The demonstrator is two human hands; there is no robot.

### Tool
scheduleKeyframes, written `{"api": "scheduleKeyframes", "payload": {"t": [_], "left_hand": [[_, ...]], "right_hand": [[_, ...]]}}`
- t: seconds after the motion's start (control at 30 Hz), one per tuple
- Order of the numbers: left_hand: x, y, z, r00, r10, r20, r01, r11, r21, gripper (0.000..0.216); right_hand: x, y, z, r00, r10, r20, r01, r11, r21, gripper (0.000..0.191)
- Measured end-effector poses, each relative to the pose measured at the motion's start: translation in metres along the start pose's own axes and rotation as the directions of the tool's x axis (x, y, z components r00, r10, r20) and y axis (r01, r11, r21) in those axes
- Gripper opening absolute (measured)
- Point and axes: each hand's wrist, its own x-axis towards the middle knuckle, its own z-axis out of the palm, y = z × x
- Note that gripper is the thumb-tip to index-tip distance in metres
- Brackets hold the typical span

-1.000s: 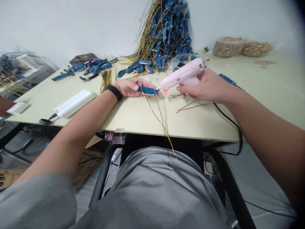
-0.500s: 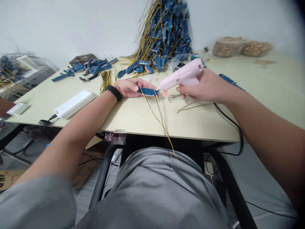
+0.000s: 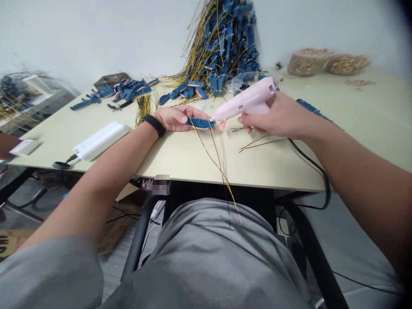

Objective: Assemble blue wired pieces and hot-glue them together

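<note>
Beige worktop [image 3: 193, 159], head view: hardly anything moved in the last second. Left hand [image 3: 174, 118], fingers together, pins blue piece [image 3: 200, 123] near front edge. Right hand [image 3: 277, 119] is wrapped round pink glue gun [image 3: 246, 102], nozzle still at piece's end; gluing likely ongoing.

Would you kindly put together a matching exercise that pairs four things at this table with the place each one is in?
Things:
1. pink glue gun
2. blue piece
3. white power strip
4. blue-and-yellow heap

Places:
a. piled against the wall at the back
b. gripped in the right hand
c. held by the fingers of the left hand
d. flat on the table, left of the left wrist

Pairs: 1-b, 2-c, 3-d, 4-a.
</note>
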Motion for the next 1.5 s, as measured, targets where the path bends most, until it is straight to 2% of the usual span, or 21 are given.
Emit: {"api": "scheduleKeyframes", "payload": {"t": [0.23, 0.47, 0.67, 0.83, 1.1, 1.23, 1.37, 1.5], "left_hand": [[0.004, -0.003, -0.005, 0.999, 0.022, 0.049, -0.022, 1.000, -0.013, 0.093], [0.001, -0.002, -0.003, 1.000, 0.019, 0.014, -0.020, 1.000, 0.020, 0.101], [0.004, 0.002, 0.002, 0.999, 0.027, 0.035, -0.028, 0.999, 0.045, 0.099], [0.007, 0.004, 0.001, 0.997, 0.033, 0.075, -0.036, 0.999, 0.039, 0.097], [0.003, 0.002, 0.005, 1.000, 0.000, -0.009, 0.000, 1.000, 0.022, 0.095], [0.005, 0.004, 0.005, 0.998, 0.034, 0.051, -0.034, 0.999, -0.011, 0.090], [0.008, 0.007, 0.006, 0.997, 0.020, 0.076, -0.020, 1.000, -0.004, 0.095], [0.007, 0.010, 0.008, 0.993, 0.023, 0.117, -0.022, 1.000, -0.009, 0.095]], "right_hand": [[0.000, -0.004, 0.002, 1.000, 0.001, 0.007, -0.001, 1.000, 0.008, 0.026], [0.001, -0.005, 0.003, 1.000, 0.011, -0.008, -0.011, 1.000, 0.009, 0.017], [0.000, -0.004, 0.003, 1.000, -0.003, 0.014, 0.003, 1.000, 0.026, 0.029], [0.000, -0.004, 0.004, 1.000, 0.006, -0.001, -0.006, 1.000, 0.017, 0.029], [-0.002, -0.009, 0.003, 1.000, 0.004, 0.013, -0.004, 1.000, 0.029, 0.026], [-0.002, -0.010, 0.001, 0.999, 0.019, 0.032, -0.021, 0.997, 0.067, 0.031], [-0.002, -0.008, -0.003, 0.999, 0.022, 0.047, -0.025, 0.998, 0.065, 0.025], [-0.004, -0.012, -0.004, 0.997, 0.044, 0.057, -0.046, 0.998, 0.049, 0.028]]}}
